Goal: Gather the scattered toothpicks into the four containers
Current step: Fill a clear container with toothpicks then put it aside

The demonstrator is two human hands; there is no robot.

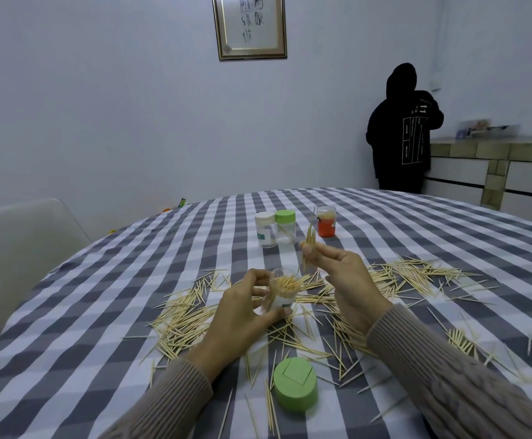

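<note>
A pale-walled room with a framed picture [249, 25] on the far wall and a person in a dark hooded jacket [402, 128] standing at a counter at the far right; nearer, a round table under a grey-and-white checked cloth [100, 280] fills the lower view; across its near half lie the scattered toothpicks [182, 321], thickest in a band from left of the hands round to the right; at the far side stand three containers close together, a white-capped jar [265, 229] touching a green-capped jar [285, 228], and an orange jar [325, 221] a little apart to their right; a loose green cap [295, 388] sits close to the near edge; the left hand [242, 315] curls its fingers round an open clear jar [282, 291], already well filled and tilted with its mouth up and toward the right; the right hand [350, 280] pinches a held bundle [309, 248] of toothpicks between thumb and fingertips, nearly upright, just above and to the right of the jar's mouth; the coming move likely turns on this: the bundle's long axis must line up with the jar's axis, lower ends leading down and left into the mouth; the right hand is the nearer one for it
</note>
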